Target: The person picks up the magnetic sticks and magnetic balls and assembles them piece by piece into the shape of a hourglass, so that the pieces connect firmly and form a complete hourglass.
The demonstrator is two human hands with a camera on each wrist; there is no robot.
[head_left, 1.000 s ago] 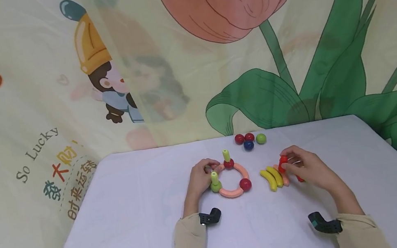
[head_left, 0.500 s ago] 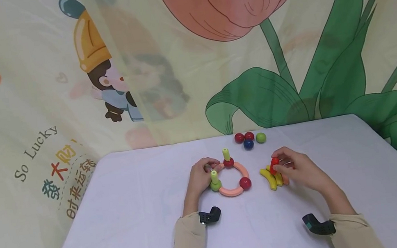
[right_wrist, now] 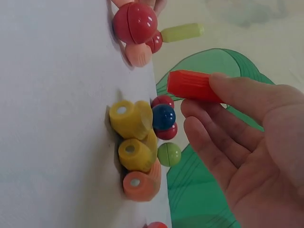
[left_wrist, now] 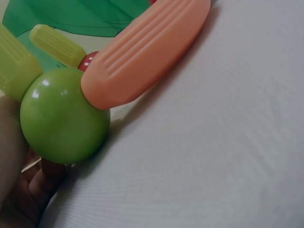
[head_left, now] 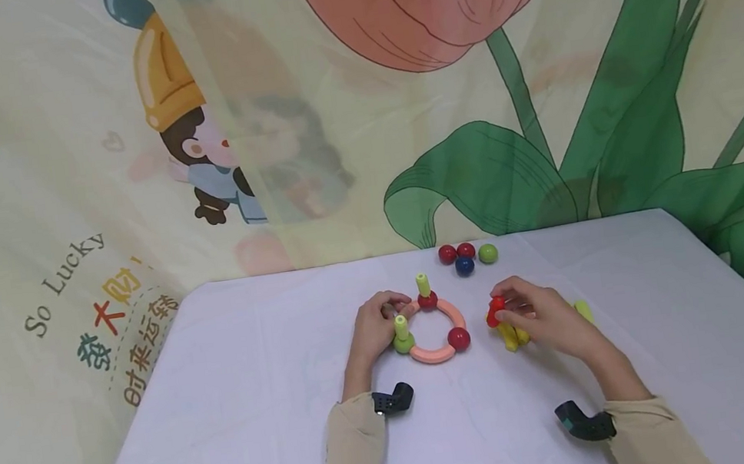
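My left hand (head_left: 377, 330) holds the left side of a toy ring (head_left: 432, 357) made of pink curved pieces joined by balls. A green ball (left_wrist: 64, 116) and a red ball (head_left: 428, 300) of this ring each carry an upright light-green stick (head_left: 423, 284); another red ball (head_left: 459, 339) sits at its right. The left fingers are partly hidden behind the green ball. Between thumb and fingertips, my right hand (head_left: 541, 317) pinches a red stick (right_wrist: 192, 85), raised above the table. Below it lie two yellow curved pieces (right_wrist: 133, 154) and a pink curved piece (right_wrist: 142, 185).
Behind the ring, two red balls (head_left: 447, 254), a blue ball (head_left: 464, 265) and a green ball (head_left: 488, 253) sit near the far edge of the white table (head_left: 256, 370). A light-green stick (head_left: 584, 311) shows past the right hand. A printed cloth hangs behind.
My right hand has carried the red stick leftward, from beside the yellow curved pieces to over their left end. The light-green stick at right has come into sight. My left hand stays at the ring.
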